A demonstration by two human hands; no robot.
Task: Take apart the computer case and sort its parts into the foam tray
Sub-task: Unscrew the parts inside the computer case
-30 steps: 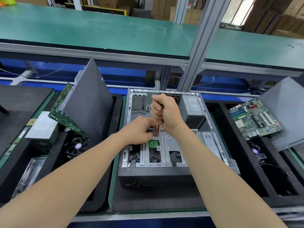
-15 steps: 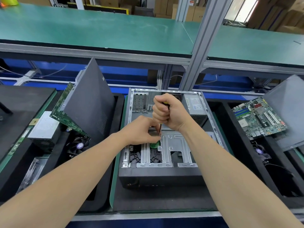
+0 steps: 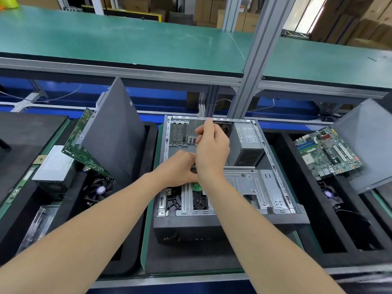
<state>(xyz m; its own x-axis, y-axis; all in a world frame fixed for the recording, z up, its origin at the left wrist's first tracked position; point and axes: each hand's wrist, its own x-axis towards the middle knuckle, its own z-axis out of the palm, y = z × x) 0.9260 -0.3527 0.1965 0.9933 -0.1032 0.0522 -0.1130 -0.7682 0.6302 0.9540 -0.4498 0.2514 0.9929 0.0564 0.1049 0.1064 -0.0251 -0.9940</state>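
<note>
The open computer case lies flat on a black foam pad in front of me. Over its silver drive cage, my left hand curls its fingers round a short dark piece of the screwdriver. The rest of the tool is hidden behind my right hand. My right hand is raised just above, its fingers loosened and pointing up. The grey power supply sits in the case's far right corner. A foam tray stands to the left.
The left tray holds a leaning dark side panel, a green board, a power supply and a fan. On the right, another tray holds a motherboard and a grey panel. An aluminium post rises behind the case.
My right hand has loosened from a fist round the screwdriver handle, and its fingers now point up. My left hand stays at the drive cage. The view has shifted slightly.
</note>
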